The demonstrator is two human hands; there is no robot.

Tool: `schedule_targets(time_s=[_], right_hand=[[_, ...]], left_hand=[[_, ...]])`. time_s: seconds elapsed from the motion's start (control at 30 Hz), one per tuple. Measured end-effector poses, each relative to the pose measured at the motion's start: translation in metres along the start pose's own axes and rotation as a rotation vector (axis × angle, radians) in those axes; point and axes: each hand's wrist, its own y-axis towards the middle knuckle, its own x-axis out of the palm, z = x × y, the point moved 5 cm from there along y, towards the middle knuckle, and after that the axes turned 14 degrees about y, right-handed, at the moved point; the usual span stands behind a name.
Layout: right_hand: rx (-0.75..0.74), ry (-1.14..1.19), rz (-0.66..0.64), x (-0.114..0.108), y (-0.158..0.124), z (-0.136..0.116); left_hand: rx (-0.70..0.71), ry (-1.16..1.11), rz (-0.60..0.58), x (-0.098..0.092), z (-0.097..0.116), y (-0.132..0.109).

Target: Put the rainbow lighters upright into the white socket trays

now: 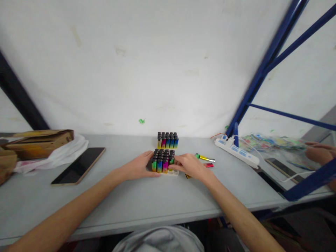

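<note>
A block of lighters [160, 166] with black tops and shiny multicoloured bodies stands upright in front of me. They sit in a pale tray [173, 172], whose front right corner shows bare slots. My left hand [140, 166] is wrapped round the left side of the tray, the thumb along its front edge. At the right side, my right hand [190, 164] has its fingers closed at a green lighter [171, 160]; the fingertips are partly hidden. Beside that hand lie a yellow-and-green lighter [207, 158] and a red lighter [209, 165].
Behind, a second block of lighters [168, 140] stands near the wall. A phone [78, 166], a white plastic bag [57, 154] and a cardboard box [39, 143] are at left. At right are a power strip [237, 152], a blue frame [262, 75] and another person's hand [319, 154].
</note>
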Motion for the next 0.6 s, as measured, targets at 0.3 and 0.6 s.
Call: schedule_targets(time_s=[0.3,0.6], right_hand=[[0.120,0.187,0.099,-0.066,-0.030,0.086],[0.107,0.124,-0.028,-0.053,-0.029,0.108]], left_hand=[[-0.007,0.021,-0.030,-0.002,0.002,0.001],[-0.009,0.008,-0.005,-0.004,0.003,0.001]])
